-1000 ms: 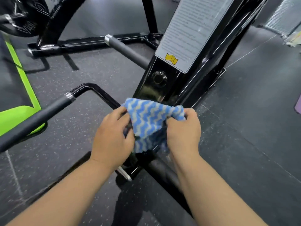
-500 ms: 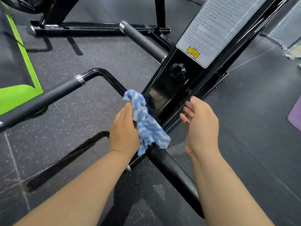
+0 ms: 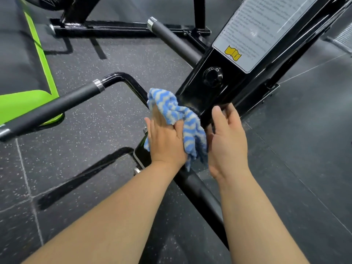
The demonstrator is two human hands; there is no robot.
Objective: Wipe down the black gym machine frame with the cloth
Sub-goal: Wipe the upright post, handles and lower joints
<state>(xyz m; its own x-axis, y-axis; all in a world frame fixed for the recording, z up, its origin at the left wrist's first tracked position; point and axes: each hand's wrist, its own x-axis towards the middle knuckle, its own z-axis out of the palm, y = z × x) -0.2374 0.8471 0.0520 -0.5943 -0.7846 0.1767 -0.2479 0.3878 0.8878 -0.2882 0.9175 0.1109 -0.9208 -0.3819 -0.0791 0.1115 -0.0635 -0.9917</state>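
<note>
Head view: a person wiping the lower plate of the black frame [image 3: 207, 92], which runs from lower centre to the upper right of the picture. The left hand [image 3: 167, 139] holds the cloth [image 3: 187, 119] against the plate's left edge at mid-frame. Its fingertips are hidden under the fabric, the thumb side pinches a fold, and the rest of the cloth hangs between the two hands. The right hand [image 3: 227, 141] holds nothing; its fingers [image 3: 219, 119] are straight and together, with the tips touching the plate's lower right edge, just beside the cloth.

Technique. Much of the cloth is bunched, so little of it appears to meet the metal. Spreading it flat under the palm would likely give a wider pass. Overlapping strokes along the plate's length should suit the glossy paint, which probably shows smears readily. The right hand seems placed to steady the frame or to take the hanging end.

Edges and room. The knob [image 3: 213, 76] stands proud just above the cloth and may snag it; the label [image 3: 266, 31] begins beyond it. A bent tube [image 3: 118, 76] runs in behind the cloth from the upper left, its padded bar [image 3: 57, 105] reaching the left edge. Another bar [image 3: 171, 40] crosses above. Open floor [image 3: 285, 149] to the right looks the freer side for the elbows. A green mat [image 3: 24, 103] lies at the left.
</note>
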